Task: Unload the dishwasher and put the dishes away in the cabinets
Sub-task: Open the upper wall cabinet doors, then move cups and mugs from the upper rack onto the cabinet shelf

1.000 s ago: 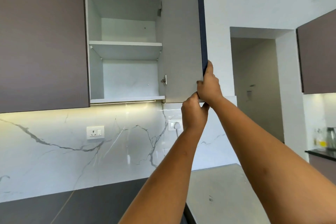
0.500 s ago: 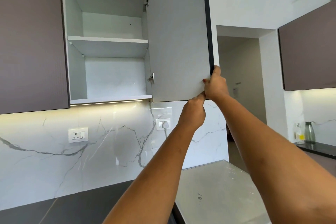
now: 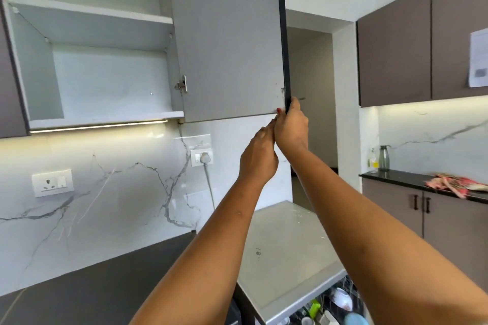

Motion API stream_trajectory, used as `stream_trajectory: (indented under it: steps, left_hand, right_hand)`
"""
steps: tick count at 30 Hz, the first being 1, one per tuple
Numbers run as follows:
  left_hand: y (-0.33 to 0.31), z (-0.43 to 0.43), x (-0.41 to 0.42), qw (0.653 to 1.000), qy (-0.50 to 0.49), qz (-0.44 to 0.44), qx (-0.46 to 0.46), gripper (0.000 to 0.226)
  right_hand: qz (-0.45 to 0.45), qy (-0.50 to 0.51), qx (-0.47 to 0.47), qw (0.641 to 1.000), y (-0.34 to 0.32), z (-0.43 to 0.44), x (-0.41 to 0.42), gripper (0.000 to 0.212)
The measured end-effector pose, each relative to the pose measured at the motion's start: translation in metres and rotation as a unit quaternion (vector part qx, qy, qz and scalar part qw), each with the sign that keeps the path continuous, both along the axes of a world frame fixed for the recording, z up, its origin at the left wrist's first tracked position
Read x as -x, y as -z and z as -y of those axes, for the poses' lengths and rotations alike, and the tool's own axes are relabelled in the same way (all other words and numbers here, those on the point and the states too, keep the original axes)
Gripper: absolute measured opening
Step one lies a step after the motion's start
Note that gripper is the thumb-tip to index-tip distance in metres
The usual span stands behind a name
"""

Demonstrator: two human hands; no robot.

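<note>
The dishes (image 3: 340, 301) sit in the dishwasher rack (image 3: 320, 311), low under the near edge of the pale counter (image 3: 285, 240), well below and well apart from both hands; none has reached the cabinet, whose lower shelf (image 3: 105, 121) and upper shelf (image 3: 89, 12) show nothing on them; the step in hand looks like the opening of the cabinet door (image 3: 229, 39), which stands swung out wide. The right hand (image 3: 291, 126) grips the door's lower outer corner, its fingers (image 3: 278, 110) curled round the dark edge onto the grey inner face, the thumb up along that edge. The left hand (image 3: 260, 158) is raised just under the door's bottom edge, touching the right hand, its fingers bunched together; whether they pinch the door or only rest by it cannot be told. The next move, as I judge it, calls for letting go of the door, lowering both hands to the rack and taking up a dish; the door hangs at head height, so stooping and rising beneath it wants some care. A wall socket (image 3: 52, 182) sits above the dark counter (image 3: 105, 285) on the marble wall.
</note>
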State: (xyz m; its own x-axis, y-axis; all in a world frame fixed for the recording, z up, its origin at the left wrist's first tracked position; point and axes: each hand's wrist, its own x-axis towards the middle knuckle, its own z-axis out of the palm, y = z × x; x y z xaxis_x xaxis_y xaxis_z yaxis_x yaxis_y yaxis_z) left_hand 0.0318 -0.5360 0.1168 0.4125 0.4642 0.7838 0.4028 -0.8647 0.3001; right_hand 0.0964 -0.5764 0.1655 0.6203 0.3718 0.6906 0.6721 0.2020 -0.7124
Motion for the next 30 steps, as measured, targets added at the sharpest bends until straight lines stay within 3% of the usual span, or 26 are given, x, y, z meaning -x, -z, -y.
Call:
stream_trajectory:
  steps: [2,6,15,22,30]
  left_hand:
    - [0.01,-0.007,-0.003,1.0,0.027,0.001,0.016,0.047]
    - [0.042,-0.026,-0.009,0.998,0.058,-0.031,-0.004,0.057]
    - [0.169,-0.046,-0.019,0.974,0.116,-0.146,0.125,0.052]
    - [0.261,-0.035,-0.033,0.927,0.182,-0.235,0.231,0.046]
    - [0.373,-0.046,-0.069,0.855,0.167,-0.325,0.368,0.037]
  right_hand:
    - [-0.014,0.007,0.005,1.0,0.015,-0.007,-0.002,0.042]
    - [-0.031,0.039,0.04,0.998,0.054,-0.017,-0.011,0.043]
    - [-0.106,0.111,0.196,0.969,0.201,-0.013,-0.039,0.041]
    - [-0.176,0.136,0.299,0.928,0.321,0.015,-0.066,0.032]
    - [-0.23,0.155,0.411,0.869,0.438,0.022,-0.124,0.033]
